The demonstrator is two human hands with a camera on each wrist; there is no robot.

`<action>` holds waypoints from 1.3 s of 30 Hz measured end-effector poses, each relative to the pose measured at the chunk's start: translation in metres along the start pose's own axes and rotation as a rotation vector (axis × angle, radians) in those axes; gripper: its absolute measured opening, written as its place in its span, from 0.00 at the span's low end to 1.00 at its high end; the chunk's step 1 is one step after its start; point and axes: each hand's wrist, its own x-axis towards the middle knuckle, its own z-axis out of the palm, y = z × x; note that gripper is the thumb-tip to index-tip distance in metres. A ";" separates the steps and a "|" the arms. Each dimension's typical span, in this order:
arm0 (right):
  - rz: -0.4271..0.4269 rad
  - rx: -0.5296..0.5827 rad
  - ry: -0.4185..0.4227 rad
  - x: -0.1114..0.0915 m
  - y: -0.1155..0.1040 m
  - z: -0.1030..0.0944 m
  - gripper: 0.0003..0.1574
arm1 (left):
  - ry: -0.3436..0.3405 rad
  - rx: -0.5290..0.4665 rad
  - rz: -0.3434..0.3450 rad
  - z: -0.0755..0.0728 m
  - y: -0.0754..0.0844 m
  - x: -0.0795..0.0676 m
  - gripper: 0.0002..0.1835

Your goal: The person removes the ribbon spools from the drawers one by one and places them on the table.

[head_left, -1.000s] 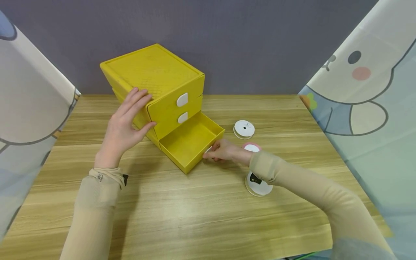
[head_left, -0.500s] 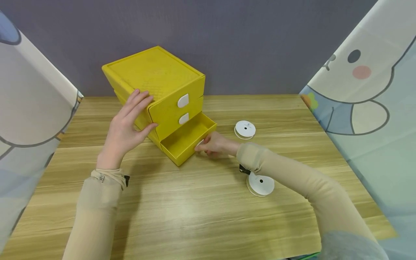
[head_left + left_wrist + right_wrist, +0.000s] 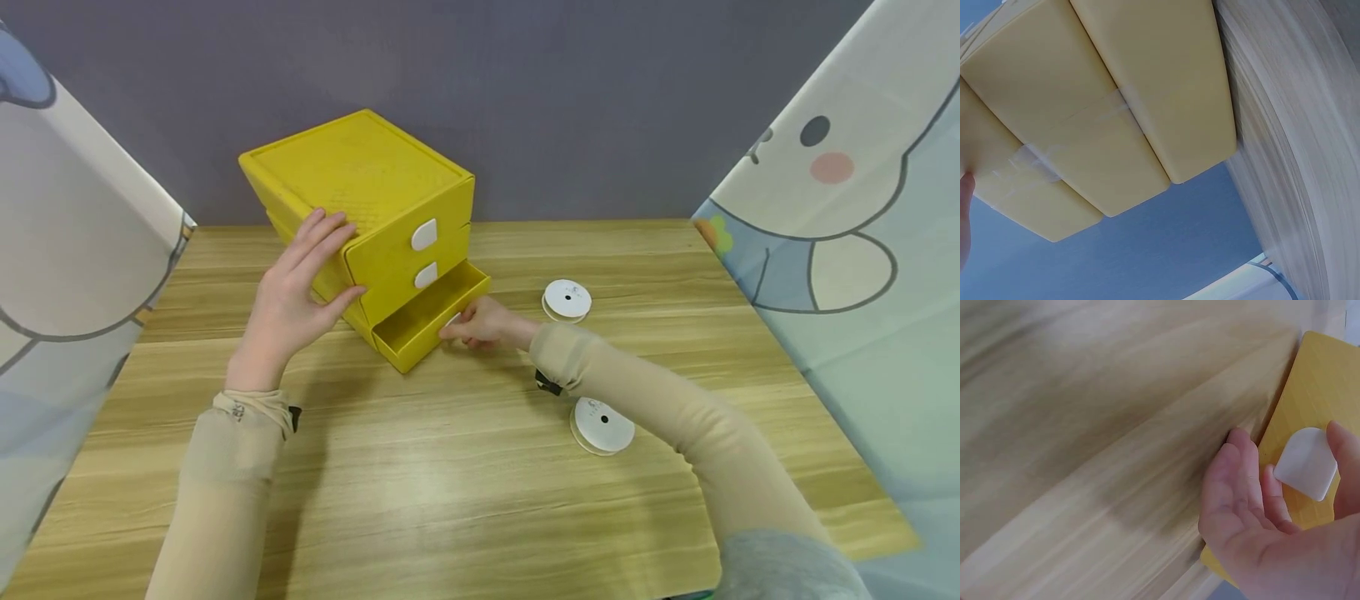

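A yellow three-drawer cabinet (image 3: 360,167) stands on the table, its bottom drawer (image 3: 408,354) pulled partly out and bare inside where it shows. My left hand (image 3: 285,304) rests on the cabinet's left front corner. Its fingers lie along the top edge and its thumb is at the front. In the left wrist view, the cabinet's side (image 3: 1085,106) carries clear tape, and a fingertip shows at the left edge. My right hand (image 3: 487,321) pinches the bottom drawer's white handle (image 3: 1307,462) between thumb and finger, its other fingers curled near the table.
To the right of the cabinet lies a white ribbon spool (image 3: 558,292). A second white spool (image 3: 600,433) sits nearer, by the right sleeve (image 3: 637,383). A grey wall (image 3: 585,108) closes the back, with printed cloth (image 3: 825,267) on the right side.
My right hand has pushed the bottom drawer inward, so less of it sticks out. The pink-rimmed spool has gone out of sight behind the right sleeve. My left hand has stayed on the cabinet.
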 end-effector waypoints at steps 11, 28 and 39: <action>0.003 0.048 0.050 0.009 -0.005 0.006 0.25 | 0.015 -0.010 0.005 0.000 0.000 0.000 0.38; -0.063 0.109 0.044 0.019 -0.014 0.014 0.19 | -0.004 0.007 0.008 -0.001 -0.001 0.000 0.38; -0.053 0.131 0.063 0.026 -0.016 0.018 0.21 | 0.005 -0.001 0.008 -0.001 -0.001 -0.001 0.37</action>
